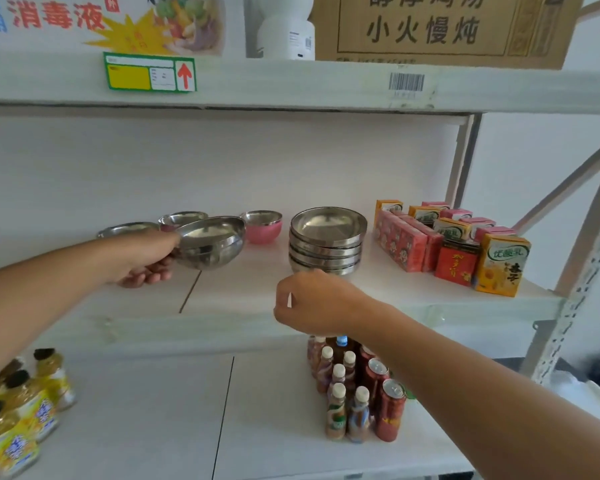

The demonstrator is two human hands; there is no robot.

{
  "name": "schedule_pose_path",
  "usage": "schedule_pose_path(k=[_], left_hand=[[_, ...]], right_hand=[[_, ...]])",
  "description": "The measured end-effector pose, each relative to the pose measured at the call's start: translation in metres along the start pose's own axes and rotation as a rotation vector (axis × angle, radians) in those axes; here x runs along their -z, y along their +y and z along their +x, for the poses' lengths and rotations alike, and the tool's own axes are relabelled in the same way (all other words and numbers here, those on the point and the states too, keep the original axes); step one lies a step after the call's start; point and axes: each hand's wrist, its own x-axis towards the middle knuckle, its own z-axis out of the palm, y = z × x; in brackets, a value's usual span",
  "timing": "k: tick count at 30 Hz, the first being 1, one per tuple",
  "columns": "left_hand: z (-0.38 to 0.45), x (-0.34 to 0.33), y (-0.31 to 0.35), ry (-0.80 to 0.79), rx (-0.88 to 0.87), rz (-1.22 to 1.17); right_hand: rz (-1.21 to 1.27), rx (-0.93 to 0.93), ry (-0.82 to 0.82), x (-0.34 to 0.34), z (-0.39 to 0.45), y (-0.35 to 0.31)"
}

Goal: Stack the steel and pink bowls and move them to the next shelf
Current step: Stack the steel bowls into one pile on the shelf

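Observation:
My left hand (142,259) grips the rim of a steel bowl (210,242) and holds it tilted just above the middle shelf (250,299). Behind it stand two more bowls: one steel (127,229) at the left, one with a pink outside (182,218). A pink bowl (262,226) with a steel lining sits to the right of the held bowl. A stack of several steel bowls (328,242) stands further right. My right hand (314,304) hovers in front of that stack with its fingers curled, holding nothing that I can see.
Red and yellow drink cartons (451,244) fill the shelf's right end. On the lower shelf stand bottles and cans (357,386) in the middle and yellow oil bottles (18,414) at the left. A cardboard box (440,27) and white jar (286,36) sit on the top shelf.

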Motion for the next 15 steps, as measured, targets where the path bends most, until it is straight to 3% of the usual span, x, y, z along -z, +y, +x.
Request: schedule_pose_path(k=[8, 15], left_hand=[[-0.090, -0.015, 0.080, 0.036, -0.119, -0.043], [-0.110, -0.060, 0.162, 0.010, -0.257, -0.008]], right_hand=[[-0.012, -0.026, 0.011, 0.041, -0.069, 0.095], [-0.011, -0.057, 0.018, 0.053, -0.086, 0.133]])
